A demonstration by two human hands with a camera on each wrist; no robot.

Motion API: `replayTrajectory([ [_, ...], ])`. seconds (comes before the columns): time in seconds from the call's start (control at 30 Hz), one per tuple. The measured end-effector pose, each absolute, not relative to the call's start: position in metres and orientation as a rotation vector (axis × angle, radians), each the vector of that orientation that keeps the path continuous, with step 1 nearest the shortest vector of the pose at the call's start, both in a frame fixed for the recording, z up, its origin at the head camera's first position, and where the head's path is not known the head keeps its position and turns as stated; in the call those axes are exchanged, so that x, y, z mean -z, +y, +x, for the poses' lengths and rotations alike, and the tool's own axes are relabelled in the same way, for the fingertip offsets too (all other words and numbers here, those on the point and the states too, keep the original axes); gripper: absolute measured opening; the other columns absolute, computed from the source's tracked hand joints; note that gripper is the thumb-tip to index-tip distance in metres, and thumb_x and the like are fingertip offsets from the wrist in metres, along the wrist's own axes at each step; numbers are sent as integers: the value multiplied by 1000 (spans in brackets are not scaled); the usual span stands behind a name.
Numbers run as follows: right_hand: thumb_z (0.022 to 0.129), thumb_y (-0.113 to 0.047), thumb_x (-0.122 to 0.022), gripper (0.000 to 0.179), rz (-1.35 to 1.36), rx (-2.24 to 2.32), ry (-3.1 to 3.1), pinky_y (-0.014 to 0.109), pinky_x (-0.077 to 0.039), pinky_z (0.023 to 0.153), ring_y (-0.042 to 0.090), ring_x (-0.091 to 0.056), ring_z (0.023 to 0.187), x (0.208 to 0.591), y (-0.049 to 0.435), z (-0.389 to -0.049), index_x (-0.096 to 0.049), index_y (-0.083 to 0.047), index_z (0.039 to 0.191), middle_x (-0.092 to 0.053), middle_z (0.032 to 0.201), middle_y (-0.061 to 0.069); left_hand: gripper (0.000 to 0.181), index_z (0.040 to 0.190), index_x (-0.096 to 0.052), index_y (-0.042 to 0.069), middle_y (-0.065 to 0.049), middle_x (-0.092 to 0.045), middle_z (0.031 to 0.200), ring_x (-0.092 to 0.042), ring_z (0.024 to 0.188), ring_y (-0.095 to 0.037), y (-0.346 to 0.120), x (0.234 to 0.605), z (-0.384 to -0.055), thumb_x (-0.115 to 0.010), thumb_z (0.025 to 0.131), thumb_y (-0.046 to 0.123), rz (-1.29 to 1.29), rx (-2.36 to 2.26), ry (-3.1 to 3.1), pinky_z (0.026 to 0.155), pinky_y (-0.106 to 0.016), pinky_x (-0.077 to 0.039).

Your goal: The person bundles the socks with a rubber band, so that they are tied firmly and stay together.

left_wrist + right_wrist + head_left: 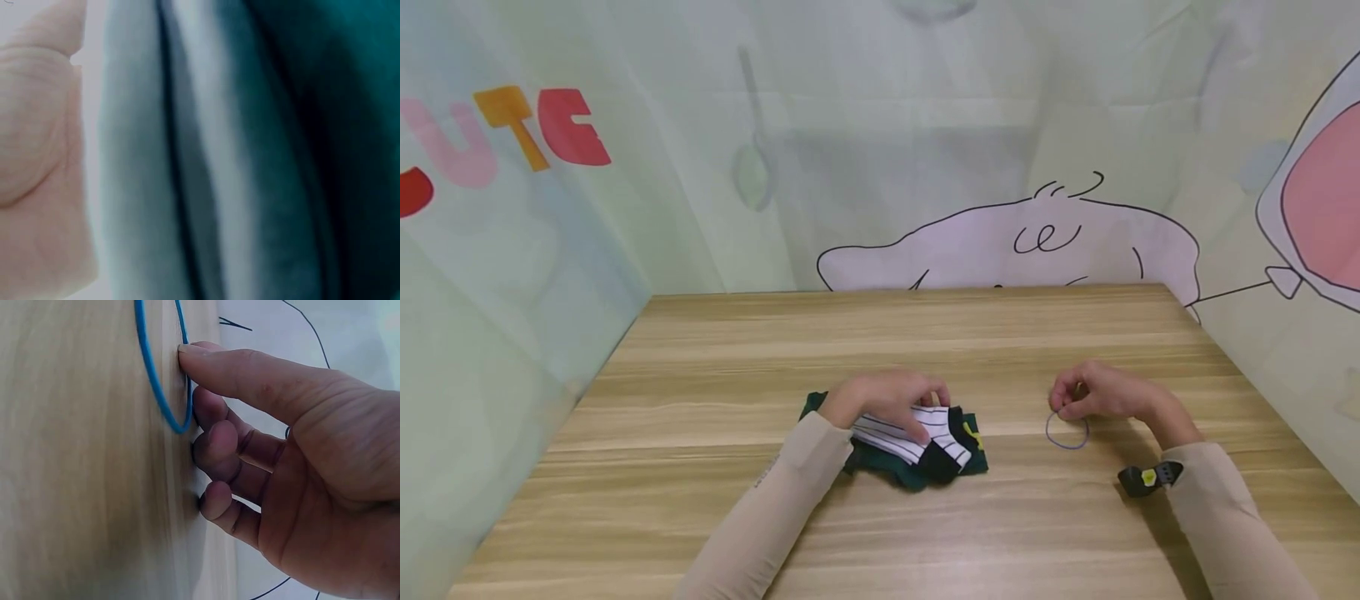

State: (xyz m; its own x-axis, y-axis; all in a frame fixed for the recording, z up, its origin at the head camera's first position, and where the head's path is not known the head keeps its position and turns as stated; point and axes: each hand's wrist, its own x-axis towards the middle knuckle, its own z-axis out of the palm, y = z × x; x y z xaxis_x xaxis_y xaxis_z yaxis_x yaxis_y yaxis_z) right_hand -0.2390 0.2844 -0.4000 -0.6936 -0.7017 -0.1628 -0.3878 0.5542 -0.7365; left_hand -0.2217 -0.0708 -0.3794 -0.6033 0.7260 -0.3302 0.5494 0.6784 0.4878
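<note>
A white sock (pixel 901 433) with thin dark stripes and a black heel and cuff lies flat on folded dark green cloth (pixel 910 478) with a yellow mark at its right end. My left hand (pixel 891 400) rests over the sock, thumb on the stripes, fingers bent loosely toward the far edge. Blurred folds of green cloth (pixel 369 125) fill most of the left wrist view beside my palm (pixel 37 137). Off to the right, my right hand (pixel 1108 392) pinches a thin blue rubber band (pixel 1067 447) between thumb and fingertips. The band (pixel 154 375) hangs as an open loop close over the table.
Both hands work over a wood-grain table (pixel 700 358). A printed curtain (pixel 880 150) rises behind its far edge and along both sides. On my right wrist a black strap device (pixel 1142 479) sticks out over the table.
</note>
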Motion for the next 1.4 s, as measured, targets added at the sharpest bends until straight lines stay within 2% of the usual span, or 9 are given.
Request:
replayTrajectory([
  [0.5,91,-5,-71,6,-875,840,2386,24,-44,66,12,-53,75,398,280,-238,-66,-6,88,-61,81,-1,51,130,-55,17,-9,-62,131,-57,120,-19,-69,379,-220,-81,87,23,966,-424,2411,102,-36,-44],
  [0.63,92,-6,-70,6,-894,824,2407,24,-44,66,11,-53,75,398,280,-237,-65,-8,88,-60,81,-2,49,128,-58,13,-6,-64,125,-58,114,-17,-68,379,-220,-81,86,25,979,-387,2436,99,-34,-45],
  [0.77,94,-9,-68,6,-887,816,2427,24,-44,67,11,-53,76,398,281,-237,-65,-8,89,-60,82,-2,45,123,-62,10,1,-64,111,-57,101,-12,-67,379,-220,-81,86,25,956,-397,2434,92,-30,-46],
  [1.0,95,-12,-67,6,-852,844,2441,25,-45,72,13,-54,80,398,285,-236,-65,-8,92,-61,86,-1,29,110,-67,10,6,-62,93,-55,86,-10,-65,381,-219,-80,87,23,950,-415,2403,78,-25,-45],
  [1.4,97,-12,-66,8,-850,912,2421,26,-47,72,14,-55,83,389,290,-236,-64,-4,97,-62,90,2,23,103,-66,11,6,-61,88,-55,82,-10,-64,386,-221,-79,87,23,990,-381,2410,76,-24,-45],
])
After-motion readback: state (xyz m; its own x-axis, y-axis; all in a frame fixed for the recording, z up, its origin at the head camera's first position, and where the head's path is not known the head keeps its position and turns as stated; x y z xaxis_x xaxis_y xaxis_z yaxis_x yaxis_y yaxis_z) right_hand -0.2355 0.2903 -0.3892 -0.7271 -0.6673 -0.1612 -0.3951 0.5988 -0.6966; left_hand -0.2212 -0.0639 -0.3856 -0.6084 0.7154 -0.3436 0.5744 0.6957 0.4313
